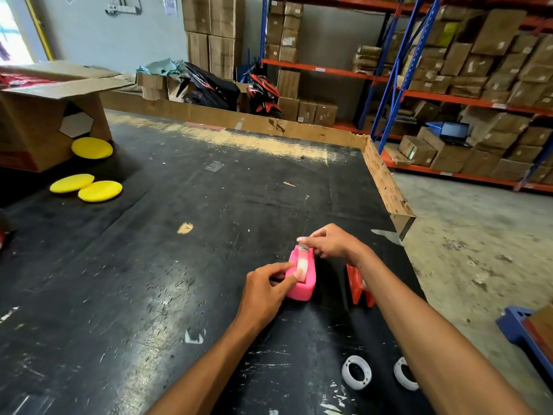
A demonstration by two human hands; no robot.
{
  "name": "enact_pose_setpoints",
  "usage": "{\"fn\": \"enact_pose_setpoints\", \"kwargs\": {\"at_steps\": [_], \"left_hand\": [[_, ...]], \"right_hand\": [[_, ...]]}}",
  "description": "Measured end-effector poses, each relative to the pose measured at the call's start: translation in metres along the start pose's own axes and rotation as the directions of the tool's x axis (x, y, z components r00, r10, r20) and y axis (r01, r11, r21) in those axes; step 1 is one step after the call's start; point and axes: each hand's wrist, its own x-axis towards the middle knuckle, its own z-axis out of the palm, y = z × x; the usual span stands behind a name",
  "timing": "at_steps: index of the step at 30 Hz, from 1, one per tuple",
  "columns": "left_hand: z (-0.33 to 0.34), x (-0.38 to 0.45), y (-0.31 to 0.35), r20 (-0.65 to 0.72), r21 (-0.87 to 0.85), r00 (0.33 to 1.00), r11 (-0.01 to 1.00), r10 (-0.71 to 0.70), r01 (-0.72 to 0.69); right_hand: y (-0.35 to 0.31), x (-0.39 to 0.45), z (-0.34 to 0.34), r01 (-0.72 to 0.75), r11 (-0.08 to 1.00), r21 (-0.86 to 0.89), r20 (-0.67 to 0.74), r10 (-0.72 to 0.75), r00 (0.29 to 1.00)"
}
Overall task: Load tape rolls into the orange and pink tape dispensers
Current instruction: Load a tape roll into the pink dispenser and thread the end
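The pink tape dispenser [305, 286] stands on the black table with a clear tape roll [302, 265] seated in its slot. My left hand [266, 290] grips the dispenser's left side, one fingertip resting on the roll. My right hand [332, 241] pinches the tape's free end at the cutter on the dispenser's far end. The orange dispenser [357, 284] stands just right of the pink one, partly hidden behind my right forearm. Two white tape rolls lie flat near the front edge, one [357, 372] fully visible, the other [402, 374] half covered by my arm.
Three yellow round pads [100, 190] lie at the left, beside an open cardboard box [45, 127]. A cardboard wall [386, 181] lines the table's far and right edges. Shelving with boxes stands beyond, and a blue pallet [520, 327] sits on the floor at right.
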Motion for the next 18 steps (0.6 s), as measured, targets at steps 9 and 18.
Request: {"fn": "enact_pose_setpoints", "kwargs": {"at_steps": [9, 18], "left_hand": [[0.001, 0.001, -0.002, 0.004, 0.011, 1.000, 1.000, 0.009, -0.009], [-0.002, 0.002, -0.004, 0.038, 0.004, 0.999, 1.000, -0.003, 0.003]], "right_hand": [[0.002, -0.002, 0.007, -0.022, 0.997, 0.074, -0.057, 0.026, 0.998], [-0.005, -0.031, 0.006, -0.090, 0.988, 0.121, -0.219, 0.116, 0.969]]}}
